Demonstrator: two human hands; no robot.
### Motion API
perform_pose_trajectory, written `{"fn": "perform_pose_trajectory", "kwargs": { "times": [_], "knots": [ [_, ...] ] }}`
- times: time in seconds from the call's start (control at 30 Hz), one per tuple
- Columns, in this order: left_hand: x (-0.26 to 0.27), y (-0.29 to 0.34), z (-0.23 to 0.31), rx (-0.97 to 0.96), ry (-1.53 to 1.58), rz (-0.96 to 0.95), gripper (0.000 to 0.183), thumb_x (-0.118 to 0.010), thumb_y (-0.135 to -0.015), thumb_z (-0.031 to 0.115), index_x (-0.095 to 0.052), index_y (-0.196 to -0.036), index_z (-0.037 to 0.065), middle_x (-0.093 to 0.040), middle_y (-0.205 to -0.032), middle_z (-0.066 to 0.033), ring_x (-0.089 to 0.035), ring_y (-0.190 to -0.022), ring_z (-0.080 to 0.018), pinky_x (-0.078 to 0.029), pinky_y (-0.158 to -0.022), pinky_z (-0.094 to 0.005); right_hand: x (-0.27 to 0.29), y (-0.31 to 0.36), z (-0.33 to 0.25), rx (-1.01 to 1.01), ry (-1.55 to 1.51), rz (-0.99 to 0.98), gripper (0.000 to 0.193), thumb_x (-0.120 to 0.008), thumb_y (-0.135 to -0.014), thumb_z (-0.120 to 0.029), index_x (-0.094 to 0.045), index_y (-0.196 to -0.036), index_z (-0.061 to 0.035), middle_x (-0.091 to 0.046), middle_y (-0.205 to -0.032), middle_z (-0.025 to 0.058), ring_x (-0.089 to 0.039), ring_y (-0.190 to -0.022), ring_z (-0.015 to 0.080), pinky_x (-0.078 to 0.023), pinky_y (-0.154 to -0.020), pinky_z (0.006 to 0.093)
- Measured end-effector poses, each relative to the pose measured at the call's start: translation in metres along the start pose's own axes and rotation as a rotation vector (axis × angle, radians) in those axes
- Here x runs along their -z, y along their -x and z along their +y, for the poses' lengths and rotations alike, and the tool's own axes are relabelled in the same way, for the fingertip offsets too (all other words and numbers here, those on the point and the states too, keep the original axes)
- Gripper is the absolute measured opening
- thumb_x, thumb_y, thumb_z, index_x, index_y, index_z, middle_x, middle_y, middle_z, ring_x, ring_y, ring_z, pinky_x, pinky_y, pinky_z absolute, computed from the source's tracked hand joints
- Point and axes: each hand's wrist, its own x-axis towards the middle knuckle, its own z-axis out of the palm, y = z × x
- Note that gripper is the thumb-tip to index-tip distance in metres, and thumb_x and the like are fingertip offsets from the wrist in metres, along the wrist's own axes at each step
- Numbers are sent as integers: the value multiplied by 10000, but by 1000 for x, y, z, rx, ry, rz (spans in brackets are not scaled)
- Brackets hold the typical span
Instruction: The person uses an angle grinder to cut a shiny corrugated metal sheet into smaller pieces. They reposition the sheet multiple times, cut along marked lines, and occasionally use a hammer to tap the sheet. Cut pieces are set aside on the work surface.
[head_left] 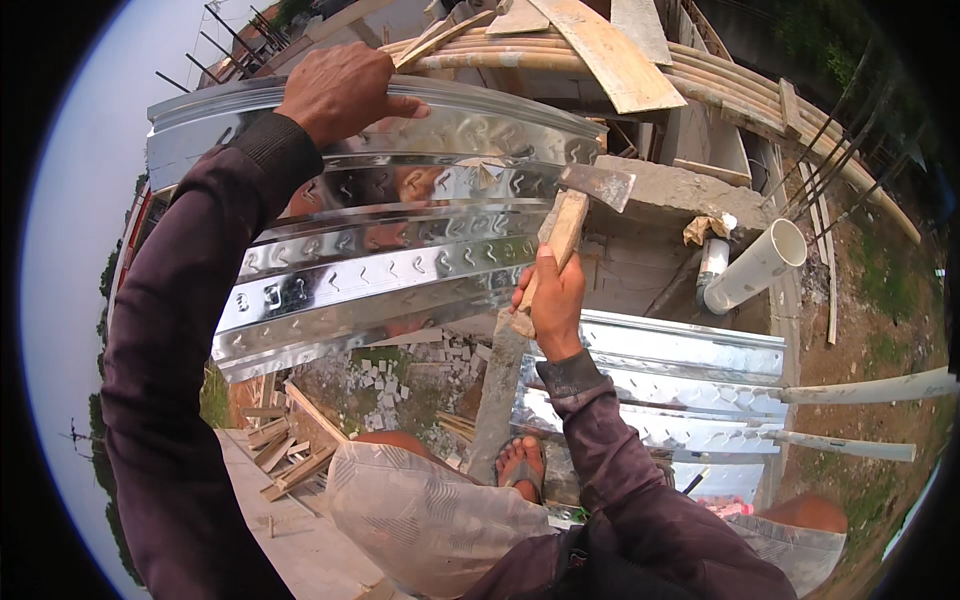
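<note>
My left hand (338,92) is closed over the far edge of a long, shiny, ribbed metal decking sheet (400,262), thumb lying along its top and the other fingertips hidden. The sheet's raised ribs carry rows of small S-shaped dents. In my right hand (556,305) is a hammer (566,225), gripped by its wooden handle. The worn steel head points up and to the right, above the sheet's right end and beside a rough concrete wall top. Nearer me on the right lies a second metal decking sheet (660,385).
My sandalled foot (522,465) stands on a narrow concrete beam (494,410). Below left are rubble (385,390) and loose wood pieces (290,455). A white pipe (760,262) sticks up at right. Bamboo poles (520,58) and boards (610,60) lie across the far side.
</note>
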Motion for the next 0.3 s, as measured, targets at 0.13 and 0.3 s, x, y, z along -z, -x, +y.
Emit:
{"fn": "perform_pose_trajectory", "kwargs": {
  "times": [0.13,0.3],
  "knots": [
    [5,26,-51,234,143,-53,844,-603,-801,821,-709,-766,-15,-680,-722,-196,-714,-726,-326,-540,-656,-461,10,2,12,-63,125,-63,155,-494,-993,-119,-444,-1065,10,-565,-696,74,-557,-464,150,-463,-420,318],
    [-40,65,-51,385,197,80,895,-580,-818,839,-737,-811,-41,-661,-668,-238,-715,-682,-337,-563,-710,-464,26,-7,4,38,355,-69,170,-501,-987,-120,-441,-1084,5,-603,-713,103,-616,-518,158,-494,-456,310]
  ]
}}
